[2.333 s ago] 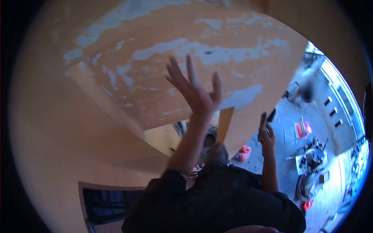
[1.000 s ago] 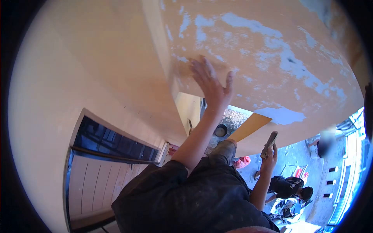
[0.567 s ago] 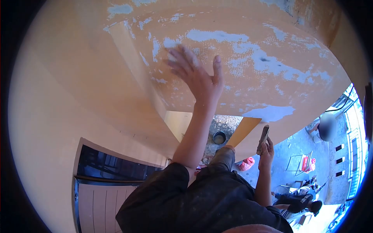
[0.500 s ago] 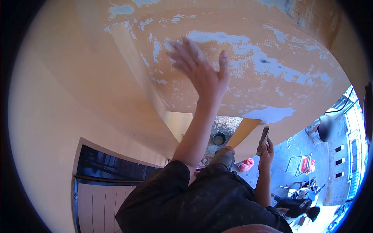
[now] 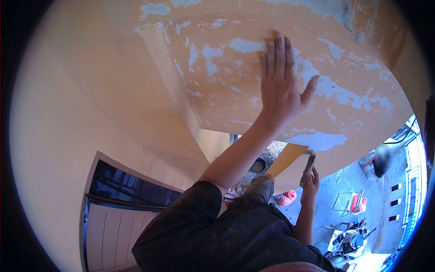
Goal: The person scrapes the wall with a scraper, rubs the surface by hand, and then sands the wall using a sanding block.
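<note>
My left hand [image 5: 282, 93] lies with fingers stretched out and palm toward the orange-tan wall surface [image 5: 226, 106], and appears to rest on it. Around the fingers the surface carries patchy white filler [image 5: 349, 96]. Lower down, my right hand [image 5: 311, 187] is closed round a narrow, flat greyish block [image 5: 308, 169], held upright close to the wall's lower edge. A larger smooth white patch [image 5: 319, 140] lies just above the block. The block's far face is hidden.
Below me are a dark bucket [image 5: 258, 165], a pink-red bag [image 5: 286, 197] and a folding stand [image 5: 348, 202] with red items. A person [image 5: 381, 162] is at the far right. A dark-framed window [image 5: 131, 183] is at lower left.
My left hand has swept to the right over the wall, its fingers now closer together. My right hand keeps the block in nearly the same place. A person at lower right has left view.
</note>
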A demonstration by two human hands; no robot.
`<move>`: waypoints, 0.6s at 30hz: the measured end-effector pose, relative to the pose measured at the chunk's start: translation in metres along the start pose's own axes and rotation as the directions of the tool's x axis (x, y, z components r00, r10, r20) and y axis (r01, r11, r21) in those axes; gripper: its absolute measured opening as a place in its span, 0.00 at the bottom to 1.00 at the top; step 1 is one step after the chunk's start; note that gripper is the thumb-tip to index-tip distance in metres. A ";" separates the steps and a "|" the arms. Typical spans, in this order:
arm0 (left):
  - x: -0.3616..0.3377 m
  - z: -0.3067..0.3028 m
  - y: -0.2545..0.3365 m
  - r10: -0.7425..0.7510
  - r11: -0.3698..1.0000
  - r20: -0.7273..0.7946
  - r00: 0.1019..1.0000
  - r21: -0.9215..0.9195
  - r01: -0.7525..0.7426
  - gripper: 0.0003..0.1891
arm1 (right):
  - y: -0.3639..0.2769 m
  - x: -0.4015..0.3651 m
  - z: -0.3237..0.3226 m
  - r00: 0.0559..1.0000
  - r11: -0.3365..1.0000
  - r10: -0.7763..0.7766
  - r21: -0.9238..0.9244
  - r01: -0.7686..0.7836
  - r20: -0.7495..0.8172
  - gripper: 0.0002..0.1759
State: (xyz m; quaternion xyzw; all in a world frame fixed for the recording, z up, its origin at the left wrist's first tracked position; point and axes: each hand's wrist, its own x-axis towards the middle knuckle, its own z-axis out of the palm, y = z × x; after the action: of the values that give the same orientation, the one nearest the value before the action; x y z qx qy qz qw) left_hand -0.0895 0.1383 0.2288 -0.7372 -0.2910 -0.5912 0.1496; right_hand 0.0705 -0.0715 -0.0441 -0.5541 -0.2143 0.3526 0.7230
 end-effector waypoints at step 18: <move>-0.004 -0.011 -0.050 -0.341 0.899 -0.238 0.910 0.202 0.390 0.49 | 0.007 0.004 -0.017 0.999 0.998 0.038 -0.047 -0.037 0.000 0.25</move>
State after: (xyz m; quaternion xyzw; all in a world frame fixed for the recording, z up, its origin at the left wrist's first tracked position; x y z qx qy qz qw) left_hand -0.1288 0.1701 0.2212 -0.5829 -0.4790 -0.6382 0.1532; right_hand 0.0833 -0.0791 -0.0558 -0.5745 -0.2124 0.3613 0.7031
